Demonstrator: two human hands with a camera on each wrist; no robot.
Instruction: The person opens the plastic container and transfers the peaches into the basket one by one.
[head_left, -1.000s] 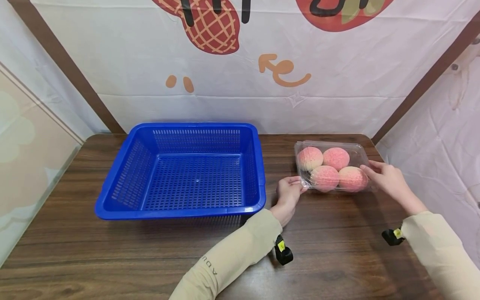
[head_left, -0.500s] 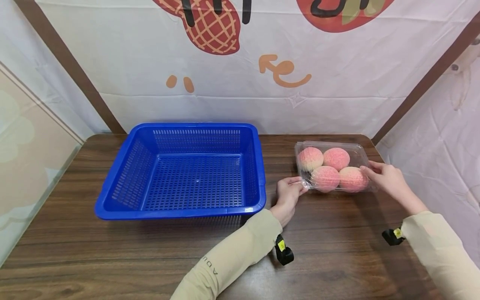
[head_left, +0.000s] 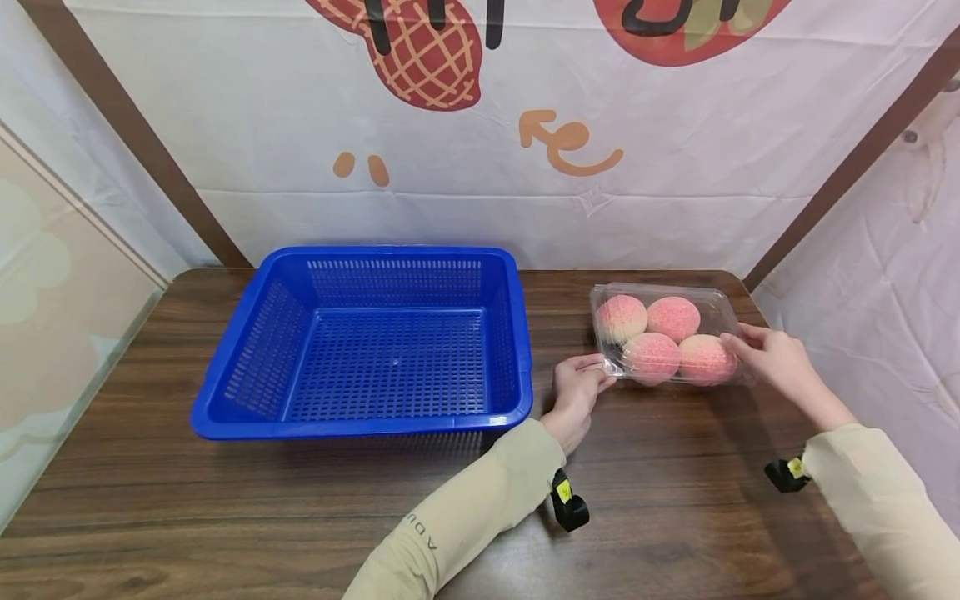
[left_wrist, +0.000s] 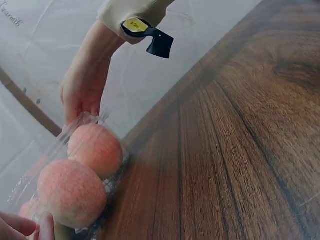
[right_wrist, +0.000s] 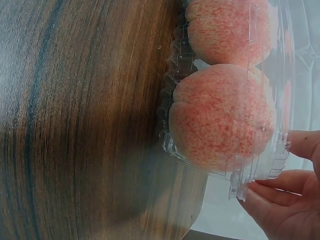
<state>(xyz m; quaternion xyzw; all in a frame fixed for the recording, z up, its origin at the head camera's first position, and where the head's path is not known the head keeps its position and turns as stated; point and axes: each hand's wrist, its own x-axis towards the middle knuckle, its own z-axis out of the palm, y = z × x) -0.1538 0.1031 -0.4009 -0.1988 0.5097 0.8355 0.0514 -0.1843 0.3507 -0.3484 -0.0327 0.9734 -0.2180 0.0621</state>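
Note:
A clear plastic clamshell box [head_left: 722, 312] sits at the right of the table in the head view. Several pink-and-cream peaches [head_left: 651, 358] lie inside it, beneath the see-through lid. My left hand [head_left: 576, 387] pinches the box's near left corner between thumb and fingers. At the opposite end, my right hand [head_left: 776, 358] holds the right edge. The right wrist view shows the thumb of that hand [right_wrist: 285, 200] above the rim and its fingers at the edge below. Only fingertips of the left hand [left_wrist: 22, 229] appear in the left wrist view.
A blue perforated plastic basket [head_left: 360, 429] stands left of the box on the brown wooden table [head_left: 247, 517]. Behind the table hangs a white printed cloth [head_left: 465, 167]. Black wrist mounts [head_left: 568, 504] hang beneath both cuffs.

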